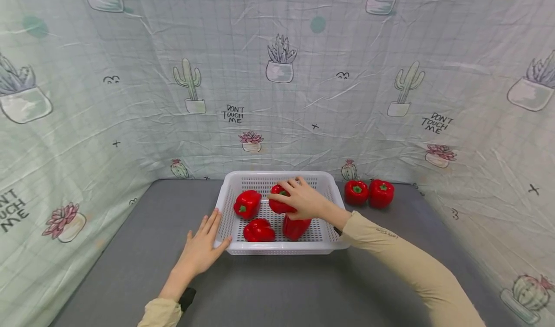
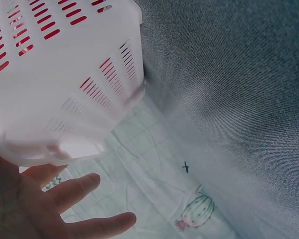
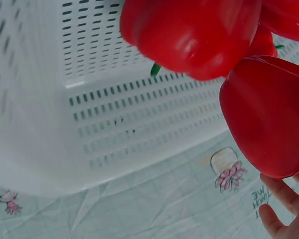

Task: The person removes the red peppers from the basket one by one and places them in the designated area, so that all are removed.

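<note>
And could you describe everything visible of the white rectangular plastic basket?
The white rectangular plastic-looking basket has slotted walls and floor and a smooth rim with rounded corners. It sits upright on the dark gray tabletop. The left hand touches its left rim. Three glossy red bell peppers lie inside; the right hand holds another pepper over it.

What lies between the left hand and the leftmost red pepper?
The head view shows the white basket's left wall between the left hand and the leftmost pepper.
</note>
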A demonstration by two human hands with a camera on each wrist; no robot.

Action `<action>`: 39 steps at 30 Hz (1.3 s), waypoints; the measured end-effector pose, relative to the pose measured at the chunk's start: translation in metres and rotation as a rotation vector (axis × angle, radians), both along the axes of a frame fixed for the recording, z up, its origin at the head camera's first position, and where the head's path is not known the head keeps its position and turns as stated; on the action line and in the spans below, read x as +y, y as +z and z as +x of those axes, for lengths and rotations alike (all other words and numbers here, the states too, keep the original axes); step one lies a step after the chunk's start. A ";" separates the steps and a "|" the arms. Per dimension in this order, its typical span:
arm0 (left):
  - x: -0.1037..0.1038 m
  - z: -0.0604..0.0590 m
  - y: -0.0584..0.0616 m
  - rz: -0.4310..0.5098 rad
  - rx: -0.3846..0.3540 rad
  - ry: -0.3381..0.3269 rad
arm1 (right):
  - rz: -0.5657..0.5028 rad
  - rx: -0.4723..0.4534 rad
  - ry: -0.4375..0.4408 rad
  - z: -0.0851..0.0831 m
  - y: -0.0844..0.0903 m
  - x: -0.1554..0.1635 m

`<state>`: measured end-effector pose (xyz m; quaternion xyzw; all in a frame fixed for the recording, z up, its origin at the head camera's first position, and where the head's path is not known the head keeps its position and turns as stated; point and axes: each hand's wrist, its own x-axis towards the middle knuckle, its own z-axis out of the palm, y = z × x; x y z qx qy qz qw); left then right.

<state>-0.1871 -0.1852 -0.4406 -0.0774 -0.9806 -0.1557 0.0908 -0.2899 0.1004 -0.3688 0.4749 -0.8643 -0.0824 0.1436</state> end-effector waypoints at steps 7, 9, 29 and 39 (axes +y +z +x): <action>0.000 0.000 0.001 0.001 0.004 -0.002 | -0.032 0.003 -0.013 0.002 0.009 0.015; 0.000 0.000 0.001 0.001 0.001 0.000 | -0.045 -0.002 -0.024 0.004 0.012 0.019; -0.001 -0.001 0.001 0.002 -0.007 0.003 | -0.170 0.052 -0.123 0.009 0.014 0.081; -0.001 -0.002 -0.001 0.006 -0.004 0.000 | -0.235 0.011 -0.234 0.013 0.009 0.113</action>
